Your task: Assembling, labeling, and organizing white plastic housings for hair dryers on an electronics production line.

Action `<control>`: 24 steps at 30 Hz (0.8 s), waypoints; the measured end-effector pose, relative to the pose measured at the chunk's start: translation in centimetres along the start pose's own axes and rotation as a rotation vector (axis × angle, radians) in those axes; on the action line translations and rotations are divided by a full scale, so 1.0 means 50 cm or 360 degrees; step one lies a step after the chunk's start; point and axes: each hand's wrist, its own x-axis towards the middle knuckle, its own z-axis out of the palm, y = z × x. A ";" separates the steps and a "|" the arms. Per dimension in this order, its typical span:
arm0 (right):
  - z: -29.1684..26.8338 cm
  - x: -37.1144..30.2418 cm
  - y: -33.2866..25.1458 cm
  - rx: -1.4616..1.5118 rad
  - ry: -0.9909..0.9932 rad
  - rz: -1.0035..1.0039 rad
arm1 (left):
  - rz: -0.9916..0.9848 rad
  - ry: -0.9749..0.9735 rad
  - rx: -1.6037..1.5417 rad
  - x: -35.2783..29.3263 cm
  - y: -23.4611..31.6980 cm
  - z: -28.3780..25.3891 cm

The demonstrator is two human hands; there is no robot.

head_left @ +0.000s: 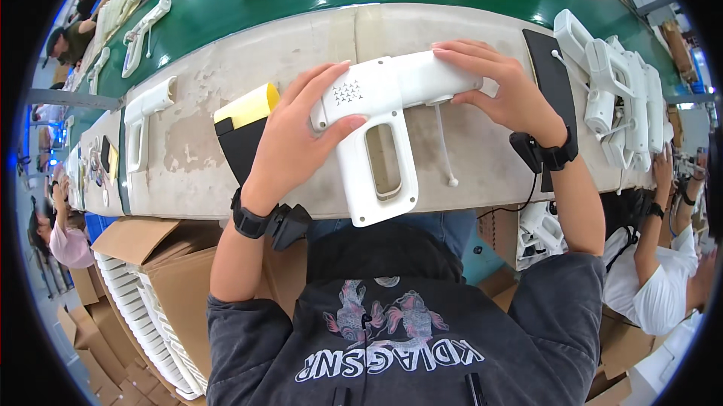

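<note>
A white plastic gun-shaped housing (pixel 376 97) is held between my two hands above the worktable, its looped handle pointing toward me. My left hand (pixel 297 123) grips its left end beside the speaker holes, thumb over the near side. At the other end of the barrel, my right hand (pixel 497 78) has its fingers on top and its thumb underneath. A thin white cord with a small round tip (pixel 452 180) hangs below the barrel near my right hand. Just left of my left wrist lies a black holder with a yellow pad (pixel 252 105). What is inside the housing is hidden.
On the green conveyor (pixel 203 22) behind the worktable (pixel 203 135) lie several white gun housings. A white housing half (pixel 143 120) rests at left; a pile of housings (pixel 621 90) stands at right by a black strip (pixel 553 97). Cardboard boxes (pixel 181 285) sit below. Co-workers are on both sides.
</note>
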 end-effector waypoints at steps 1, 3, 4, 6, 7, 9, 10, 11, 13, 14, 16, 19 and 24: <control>0.002 0.000 0.004 0.0003 -0.0004 0.0003 | -0.0004 -0.0004 0.0007 0.000 0.002 -0.001; 0.005 0.000 0.013 -0.0051 -0.0032 -0.0023 | -0.0037 -0.0021 -0.0037 0.002 -0.007 0.010; 0.010 -0.002 0.016 -0.0052 -0.0033 -0.0023 | -0.0070 -0.0038 -0.0079 0.002 -0.011 0.014; 0.022 -0.008 0.025 -0.0072 -0.0028 -0.0001 | -0.0066 -0.0030 -0.0087 0.005 -0.014 0.019; 0.021 -0.008 0.027 -0.0073 -0.0027 0.0003 | -0.0061 -0.0019 -0.0092 0.006 -0.015 0.021; 0.019 -0.007 0.029 -0.0091 -0.0068 -0.0015 | -0.0076 -0.0039 -0.0078 0.006 -0.007 0.017; 0.015 -0.006 0.027 -0.0088 -0.0067 -0.0013 | -0.0089 -0.0057 -0.0065 0.005 -0.002 0.014; 0.009 -0.002 0.025 -0.0066 -0.0071 -0.0017 | -0.0088 -0.0059 -0.0066 0.004 -0.001 0.012; -0.003 0.006 0.017 -0.0042 -0.0075 -0.0018 | -0.0019 0.0016 0.0042 0.003 0.001 0.008; -0.010 0.009 0.010 -0.0058 -0.0073 -0.0015 | -0.0021 0.0015 0.0040 0.004 0.003 0.006; -0.007 0.008 0.015 -0.0072 -0.0074 -0.0009 | -0.0030 -0.0025 0.0054 0.010 0.002 0.003; 0.007 0.006 0.033 -0.0144 -0.0148 0.0001 | -0.0087 -0.0105 -0.0133 0.004 -0.036 0.034; 0.011 0.000 0.030 -0.0124 -0.0097 -0.0017 | -0.0109 -0.0150 -0.0104 0.002 -0.034 0.033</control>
